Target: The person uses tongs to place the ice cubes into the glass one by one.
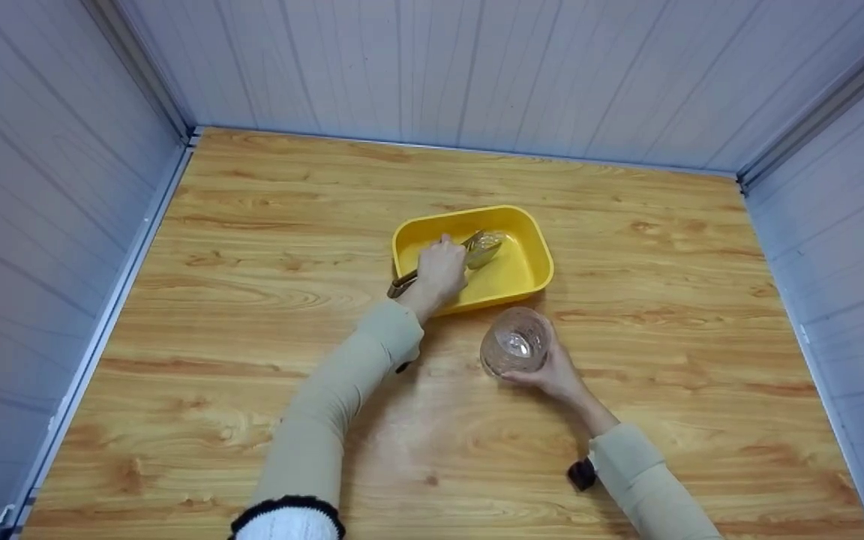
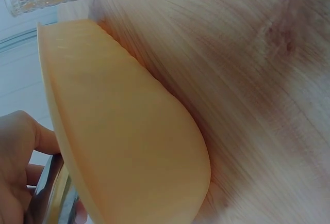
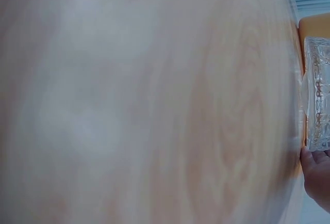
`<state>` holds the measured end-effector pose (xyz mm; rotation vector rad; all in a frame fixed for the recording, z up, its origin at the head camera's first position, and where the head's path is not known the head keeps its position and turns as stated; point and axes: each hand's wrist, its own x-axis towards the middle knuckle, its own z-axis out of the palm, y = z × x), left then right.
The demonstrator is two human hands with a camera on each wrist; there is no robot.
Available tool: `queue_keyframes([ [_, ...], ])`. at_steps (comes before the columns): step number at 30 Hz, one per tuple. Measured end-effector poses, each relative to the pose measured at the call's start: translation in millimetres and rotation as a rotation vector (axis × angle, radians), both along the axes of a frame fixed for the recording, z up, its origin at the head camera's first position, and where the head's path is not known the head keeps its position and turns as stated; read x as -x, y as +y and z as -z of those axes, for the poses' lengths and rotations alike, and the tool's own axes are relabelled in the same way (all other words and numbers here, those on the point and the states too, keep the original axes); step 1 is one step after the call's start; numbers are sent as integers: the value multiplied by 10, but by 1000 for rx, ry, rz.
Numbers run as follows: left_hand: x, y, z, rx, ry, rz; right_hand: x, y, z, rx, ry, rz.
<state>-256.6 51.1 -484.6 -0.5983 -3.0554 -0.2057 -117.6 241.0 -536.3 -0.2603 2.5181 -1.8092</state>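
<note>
My left hand (image 1: 441, 271) grips a pair of metal tongs (image 1: 483, 256) over the yellow basin (image 1: 507, 289), their hinged end pointing back toward my wrist. The jaws of the tongs reach into the basin beside a clear, shiny lump (image 1: 489, 240), whose kind I cannot tell. In the left wrist view the basin wall (image 2: 129, 131) hides the tips of the tongs (image 2: 54, 193). My right hand (image 1: 552, 369) holds a clear patterned glass (image 1: 516, 341) just in front of the basin. Its cut pattern shows at the edge of the right wrist view, with fingers (image 3: 315, 170) against the glass (image 3: 318, 95).
The wood-grain table (image 1: 267, 247) surrounds the basin. Pale panel walls (image 1: 432, 75) close in the back and both sides. A small black object (image 1: 582, 475) sits at the right wrist.
</note>
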Motion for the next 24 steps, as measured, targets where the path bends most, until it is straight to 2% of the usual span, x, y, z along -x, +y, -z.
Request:
queue_keyframes([
  [5, -3, 7, 11, 8, 16, -3, -26, -25, -65, -6, -33, 11],
  [14, 4, -1, 46, 14, 23, 2, -18, -11, -42, -23, 30, -6],
  [24, 3, -2, 47, 3, 49, 12, -28, -21, -51, -8, 11, 7],
])
